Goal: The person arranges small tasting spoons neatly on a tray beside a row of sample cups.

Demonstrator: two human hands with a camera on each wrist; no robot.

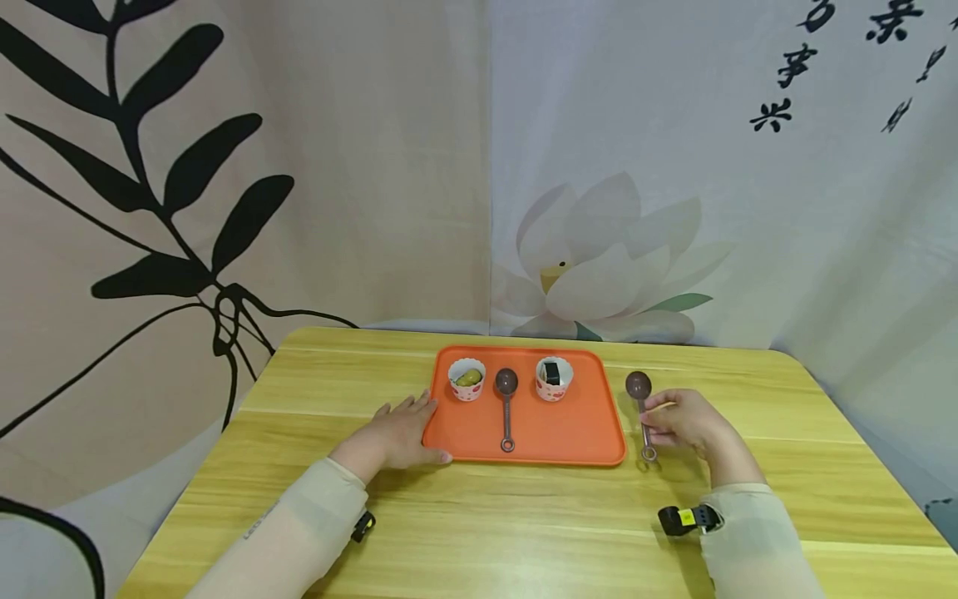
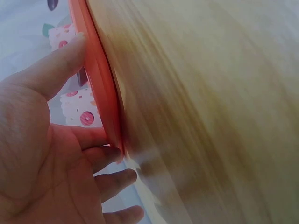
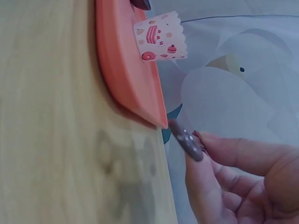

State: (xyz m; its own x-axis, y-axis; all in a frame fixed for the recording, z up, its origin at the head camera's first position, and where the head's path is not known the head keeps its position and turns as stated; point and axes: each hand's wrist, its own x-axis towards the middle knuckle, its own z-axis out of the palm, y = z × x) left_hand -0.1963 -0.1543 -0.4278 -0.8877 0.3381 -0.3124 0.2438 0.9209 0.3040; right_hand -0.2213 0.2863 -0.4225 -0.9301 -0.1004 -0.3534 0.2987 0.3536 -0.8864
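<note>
Tray (image 1: 565, 437) orange; spoons (image 1: 639, 385) seemingly brown; cups (image 1: 552, 393) pink-patterned.

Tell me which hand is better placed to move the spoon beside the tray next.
Probably the right hand: it pinches that spoon, while the left hand touches the orange tray at its left edge.

Curtained nook: wood-grain table (image 1: 524, 516), lotus-printed backdrop (image 1: 621, 166)

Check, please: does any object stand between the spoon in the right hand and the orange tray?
No object is visible between the spoon held by the right hand and the orange tray; only the tray's raised rim borders that side.
</note>
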